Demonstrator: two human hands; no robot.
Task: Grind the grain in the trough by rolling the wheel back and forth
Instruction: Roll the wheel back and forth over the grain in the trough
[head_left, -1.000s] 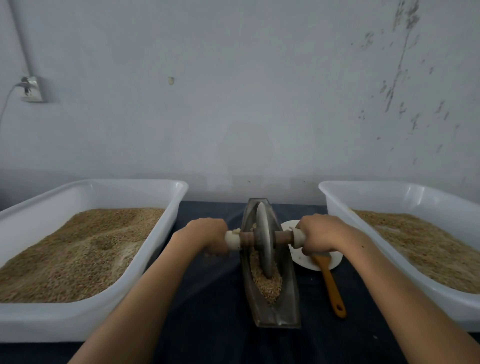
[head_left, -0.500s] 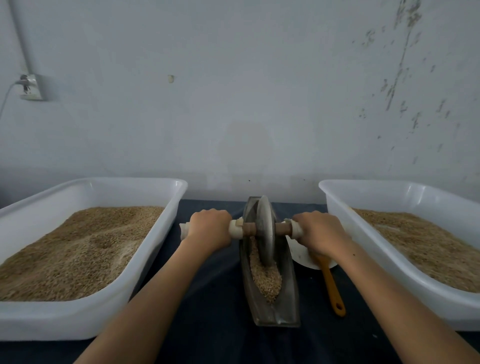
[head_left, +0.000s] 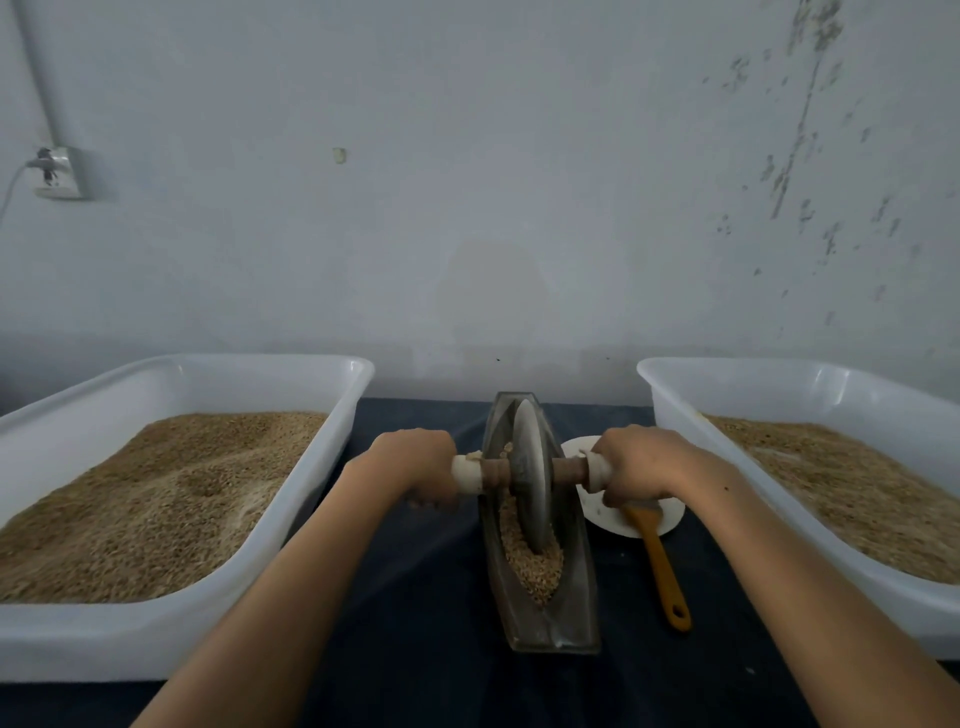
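Observation:
A narrow boat-shaped metal trough (head_left: 571, 613) lies lengthwise on the dark cloth in the middle. Brown grain (head_left: 535, 566) fills its near half. A grey metal wheel (head_left: 530, 478) stands upright in the trough, about midway along it, on a wooden axle with white-wrapped ends. My left hand (head_left: 415, 465) grips the left end of the axle. My right hand (head_left: 636, 462) grips the right end. Both arms reach forward from the bottom of the view.
A white tub (head_left: 171, 639) heaped with grain stands at the left, and another white tub (head_left: 675, 379) of grain at the right. Right of the trough a white plate (head_left: 613, 519) holds a brush with an orange handle (head_left: 665, 577). The wall rises right behind.
The wheel rolled away from me to the far end of the trough, then came back toward me to about the middle. Both hands kept their grip on the axle.

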